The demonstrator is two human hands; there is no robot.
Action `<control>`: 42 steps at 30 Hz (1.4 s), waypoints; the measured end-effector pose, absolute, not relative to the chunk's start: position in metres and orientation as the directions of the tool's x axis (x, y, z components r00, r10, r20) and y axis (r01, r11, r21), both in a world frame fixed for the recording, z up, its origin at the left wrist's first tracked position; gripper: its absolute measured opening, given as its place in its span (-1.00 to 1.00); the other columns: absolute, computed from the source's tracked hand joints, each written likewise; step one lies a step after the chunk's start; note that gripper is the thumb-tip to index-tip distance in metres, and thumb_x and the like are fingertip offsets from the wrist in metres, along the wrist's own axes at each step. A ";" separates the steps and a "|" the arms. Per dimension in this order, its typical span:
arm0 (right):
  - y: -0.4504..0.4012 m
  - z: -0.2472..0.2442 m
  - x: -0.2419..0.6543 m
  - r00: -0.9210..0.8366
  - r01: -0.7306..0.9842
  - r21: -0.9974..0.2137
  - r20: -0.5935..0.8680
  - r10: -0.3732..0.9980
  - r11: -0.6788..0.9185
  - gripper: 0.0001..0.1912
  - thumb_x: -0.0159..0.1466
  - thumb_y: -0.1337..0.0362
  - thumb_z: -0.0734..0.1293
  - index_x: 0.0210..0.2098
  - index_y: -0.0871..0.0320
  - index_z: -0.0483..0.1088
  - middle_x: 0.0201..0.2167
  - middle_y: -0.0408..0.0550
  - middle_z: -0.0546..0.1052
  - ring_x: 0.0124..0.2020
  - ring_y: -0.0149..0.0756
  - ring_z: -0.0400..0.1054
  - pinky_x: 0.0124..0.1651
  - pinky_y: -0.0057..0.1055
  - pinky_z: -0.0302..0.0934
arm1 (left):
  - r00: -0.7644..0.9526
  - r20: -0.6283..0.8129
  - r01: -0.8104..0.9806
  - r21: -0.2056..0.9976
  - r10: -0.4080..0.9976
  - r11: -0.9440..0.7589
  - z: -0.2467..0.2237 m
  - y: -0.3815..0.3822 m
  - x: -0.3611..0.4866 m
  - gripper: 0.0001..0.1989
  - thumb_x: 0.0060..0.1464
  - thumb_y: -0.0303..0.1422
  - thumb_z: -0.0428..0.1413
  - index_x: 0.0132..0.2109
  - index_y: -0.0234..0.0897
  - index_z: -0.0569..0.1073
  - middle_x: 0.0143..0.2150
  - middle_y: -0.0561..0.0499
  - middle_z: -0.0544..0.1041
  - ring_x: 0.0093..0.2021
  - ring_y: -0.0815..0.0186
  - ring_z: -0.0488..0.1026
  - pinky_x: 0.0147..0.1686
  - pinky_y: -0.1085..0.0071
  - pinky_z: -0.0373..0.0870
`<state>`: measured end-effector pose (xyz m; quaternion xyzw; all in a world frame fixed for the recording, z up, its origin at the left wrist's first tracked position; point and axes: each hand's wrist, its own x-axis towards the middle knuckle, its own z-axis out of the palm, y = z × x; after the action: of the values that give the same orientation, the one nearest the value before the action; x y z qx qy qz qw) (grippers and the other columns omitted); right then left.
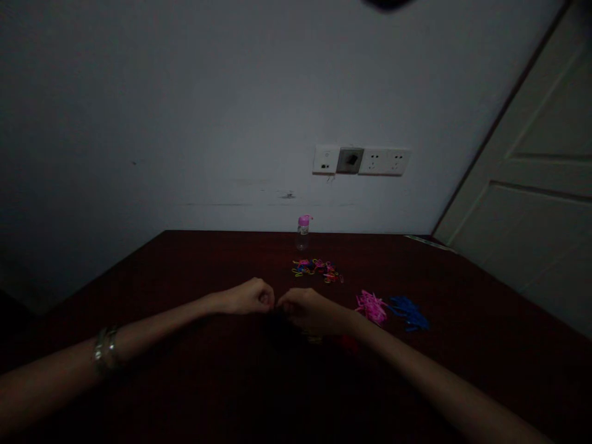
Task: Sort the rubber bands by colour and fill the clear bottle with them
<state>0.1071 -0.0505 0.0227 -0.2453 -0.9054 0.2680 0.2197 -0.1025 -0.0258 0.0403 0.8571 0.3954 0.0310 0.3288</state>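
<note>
Over the dark red table (222,253), my left hand (252,296) is closed with its fingers curled. Close to its right, my right hand (308,308) is pinched, its fingertips almost meeting the left ones. Whatever lies between the fingers is too small and dark to make out. Beyond the hands is a scattered group of colourful small loops (319,268). A pile of pink strips (371,307) lies right of my right hand, with a pile of blue strips (409,312) beside it. Something yellowish (314,338) shows partly below my right hand.
A clear bottle with a pink cap (303,232) stands upright near the back edge, by the wall. Sockets (382,161) are set in the wall above the table. On the right is a pale panelled door (536,166).
</note>
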 end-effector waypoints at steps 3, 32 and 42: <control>-0.047 0.023 0.107 -0.806 0.292 -0.585 0.275 0.524 0.756 -0.64 0.02 0.52 0.22 -0.18 0.20 0.36 -0.31 -0.07 0.41 -0.35 -0.44 0.28 -0.30 -0.53 0.18 | 0.695 -0.221 0.655 0.587 0.685 -0.476 0.035 -0.028 -0.104 -0.79 -0.14 -0.40 0.03 -0.31 -0.37 0.47 -0.53 0.10 0.35 -0.55 0.49 0.19 -0.59 0.59 0.07; 0.065 0.008 0.154 -0.663 0.732 -0.174 0.042 0.748 0.658 -0.85 0.11 0.37 0.27 -0.30 0.20 0.39 -0.31 0.00 0.39 -0.31 -0.33 0.27 -0.31 -0.51 0.06 | 0.626 0.137 0.673 0.402 0.768 -0.621 -0.014 0.073 -0.041 -0.87 -0.11 -0.41 0.07 -0.41 -0.40 0.46 -0.49 0.04 0.42 -0.50 0.45 0.26 -0.50 0.57 0.09; 0.072 0.006 0.148 -0.658 0.748 -0.092 0.024 0.752 0.657 -0.87 0.13 0.40 0.19 -0.39 0.23 0.36 -0.32 0.03 0.37 -0.37 -0.34 0.26 -0.39 -0.51 0.05 | 0.636 0.112 0.679 0.390 0.764 -0.622 -0.011 0.071 -0.048 -0.84 -0.09 -0.49 -0.04 -0.41 -0.41 0.44 -0.48 0.02 0.42 -0.49 0.44 0.28 -0.48 0.56 0.13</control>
<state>0.1479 0.0724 0.0058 -0.4122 -0.9098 0.0371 0.0299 -0.0476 0.0712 -0.0106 0.8905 0.4049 0.1349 0.1577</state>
